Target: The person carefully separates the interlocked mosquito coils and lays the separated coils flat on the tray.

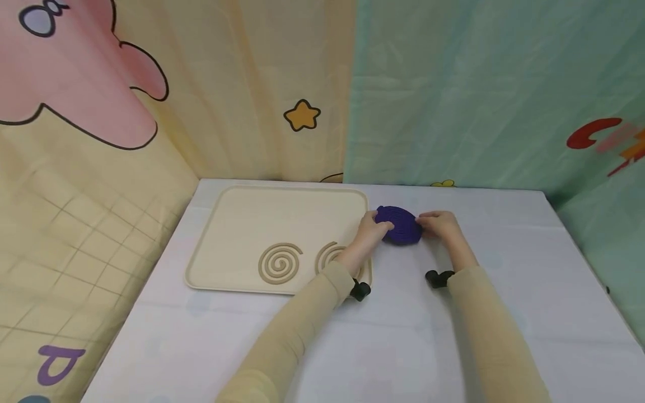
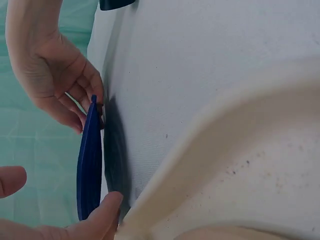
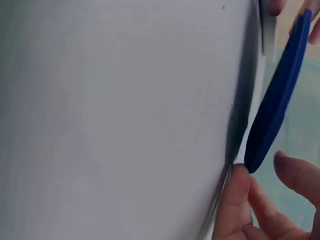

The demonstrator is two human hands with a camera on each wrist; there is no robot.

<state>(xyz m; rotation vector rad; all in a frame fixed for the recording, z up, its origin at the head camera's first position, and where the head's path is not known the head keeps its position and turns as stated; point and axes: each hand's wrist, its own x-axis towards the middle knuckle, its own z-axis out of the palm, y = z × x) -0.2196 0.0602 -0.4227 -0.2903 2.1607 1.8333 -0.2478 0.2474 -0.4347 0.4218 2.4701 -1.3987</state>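
Note:
A purple ridged spiral disc (image 1: 400,226) is held up on its edge, tilted, above the white table, right of the tray. My left hand (image 1: 367,234) pinches its left edge, with the thumb on the near face and fingers behind. My right hand (image 1: 444,225) is at the disc's right edge. In the right wrist view, the fingertips (image 3: 240,180) touch the low end of the disc (image 3: 275,105), while the thumb stands apart from it. Seen edge-on in the left wrist view, the disc (image 2: 90,165) looks thin and dark blue.
A cream tray (image 1: 282,218) lies left of the hands. On it is a tan spiral coil (image 1: 279,263), and a second tan coil (image 1: 318,262) is partly hidden by my left forearm. Printed cloth (image 1: 252,101) walls the table at the back and sides.

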